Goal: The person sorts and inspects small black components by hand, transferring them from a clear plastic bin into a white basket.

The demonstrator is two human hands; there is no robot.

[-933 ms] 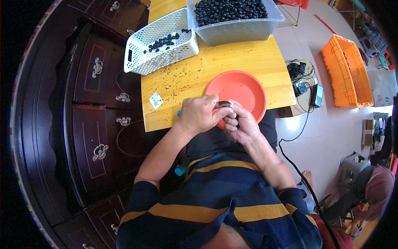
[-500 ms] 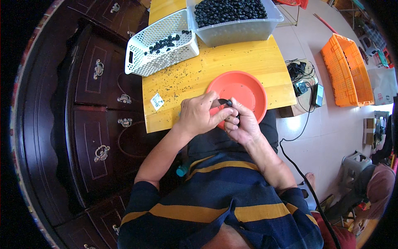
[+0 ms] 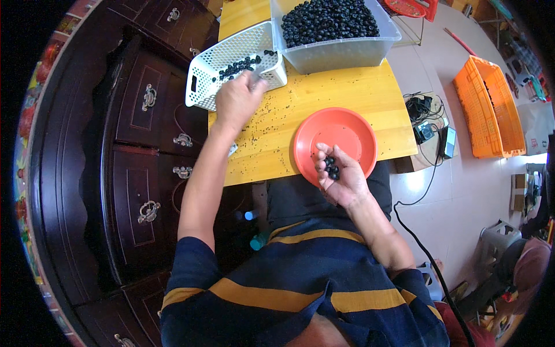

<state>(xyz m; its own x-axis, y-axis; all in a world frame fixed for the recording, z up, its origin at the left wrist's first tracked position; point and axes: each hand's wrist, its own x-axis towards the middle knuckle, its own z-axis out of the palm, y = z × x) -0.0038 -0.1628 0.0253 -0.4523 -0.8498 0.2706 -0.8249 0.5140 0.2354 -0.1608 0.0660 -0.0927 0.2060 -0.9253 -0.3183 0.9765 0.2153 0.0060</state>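
Note:
My left hand (image 3: 237, 99) is stretched out over the yellow wooden table (image 3: 324, 104), right at the near rim of a white perforated basket (image 3: 222, 66) that holds several small dark round pieces; its fingers are blurred and bunched. My right hand (image 3: 338, 173) lies palm up over the near edge of an orange round plate (image 3: 335, 136), cupping several small dark round pieces (image 3: 330, 166). A large clear tub (image 3: 335, 32) full of the same dark pieces stands at the table's far side.
Dark wooden drawers with metal handles (image 3: 150, 150) stand to the left of the table. An orange crate (image 3: 488, 107) sits on the floor to the right. A black cable (image 3: 428, 173) and adapters lie by the table's right edge. Dark specks dot the tabletop.
Both hands were together over the near edge of the plate. My left hand has since reached forward to the white basket, and my right hand has turned palm up with the dark pieces.

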